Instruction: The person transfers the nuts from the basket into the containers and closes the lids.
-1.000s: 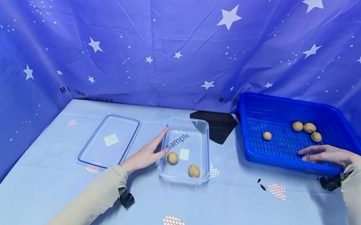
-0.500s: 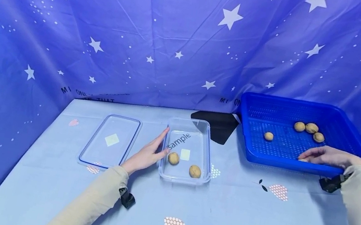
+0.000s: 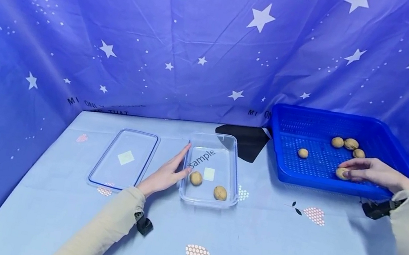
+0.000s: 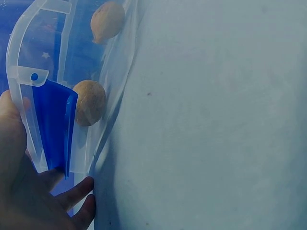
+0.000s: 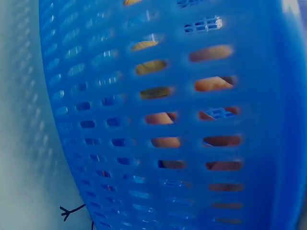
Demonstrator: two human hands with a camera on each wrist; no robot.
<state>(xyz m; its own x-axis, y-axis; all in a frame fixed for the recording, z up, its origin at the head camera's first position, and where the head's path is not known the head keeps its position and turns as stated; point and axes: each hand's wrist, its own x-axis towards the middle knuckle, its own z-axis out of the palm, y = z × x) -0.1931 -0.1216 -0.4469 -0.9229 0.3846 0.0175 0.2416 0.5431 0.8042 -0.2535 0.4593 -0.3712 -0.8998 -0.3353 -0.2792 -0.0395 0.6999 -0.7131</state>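
Observation:
In the head view my right hand (image 3: 379,173) pinches a walnut (image 3: 342,173) between thumb and fingers, inside the near side of the blue basket (image 3: 289,177). Several other walnuts (image 3: 337,142) lie on the basket floor. The right wrist view meets the basket's slotted wall (image 5: 192,129), with bits of hand and walnut showing through. My left hand (image 3: 164,177) touches the left side of a clear plastic container (image 3: 236,169), its fingers fairly straight. Two walnuts, one at the left (image 3: 196,178) and one at the right (image 3: 220,193), sit in the container. The left wrist view shows a blue side clip (image 4: 55,120) beside the hand.
A clear lid with a blue seal (image 3: 124,159) lies flat left of the container. Behind the table hangs a blue star-patterned cloth (image 3: 188,30). The pale blue tablecloth (image 3: 250,243) has printed hearts, and a black patch (image 3: 247,141) lies between container and basket.
My right hand has closed its fingers on a walnut by the basket's near wall and raised it slightly into sight. The left hand and the container have stayed in place.

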